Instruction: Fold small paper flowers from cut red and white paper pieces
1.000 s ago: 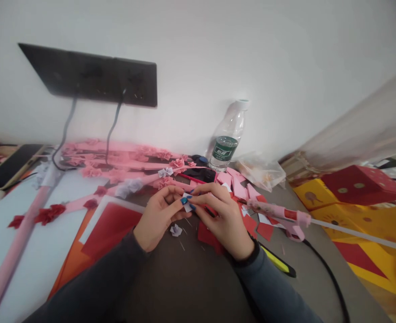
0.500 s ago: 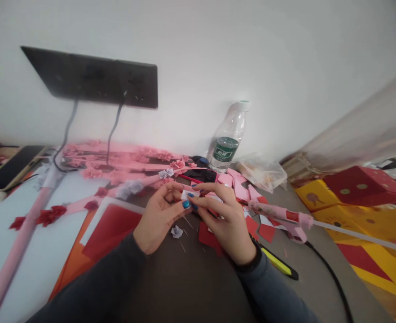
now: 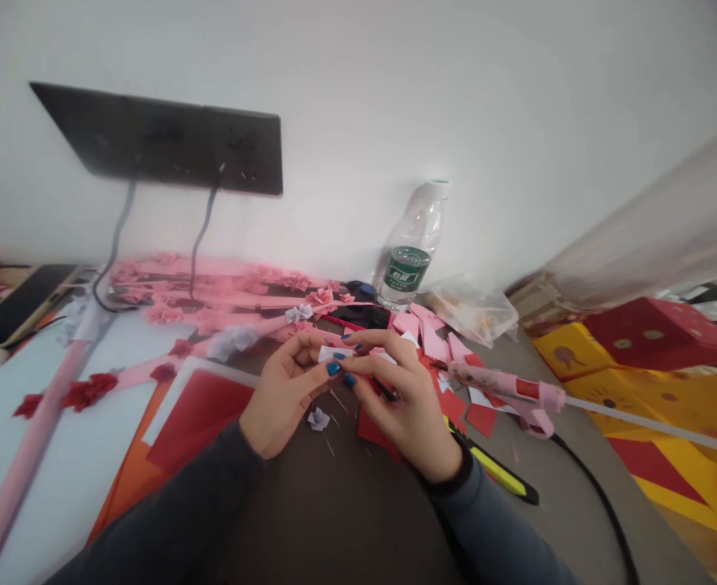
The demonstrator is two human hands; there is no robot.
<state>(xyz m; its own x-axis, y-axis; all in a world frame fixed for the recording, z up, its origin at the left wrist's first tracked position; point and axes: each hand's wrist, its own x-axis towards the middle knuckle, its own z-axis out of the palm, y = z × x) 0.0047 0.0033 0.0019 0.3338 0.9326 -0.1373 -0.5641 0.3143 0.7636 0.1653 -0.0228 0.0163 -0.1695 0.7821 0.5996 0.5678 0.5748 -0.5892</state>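
Note:
A small piece of white paper is pinched between my two hands above the table. My left hand grips its left side, the thumb lying in front and the fingers curled behind. On its right side, the fingertips of my right hand press together against the paper. A little white paper flower lies on the table just below my hands, with several thin toothpick-like slivers near it. Red paper squares lie partly hidden under my right hand.
A pink glue gun with its cord lies to the right, near a yellow cutter knife. A water bottle stands by the wall. Pink branches with paper flowers spread along the left. Yellow and red boxes stand at far right.
The white paper between my fingers has turned slightly and shows as a narrower strip. My right-hand fingertips have shifted a little along it. The camera view has moved slightly.

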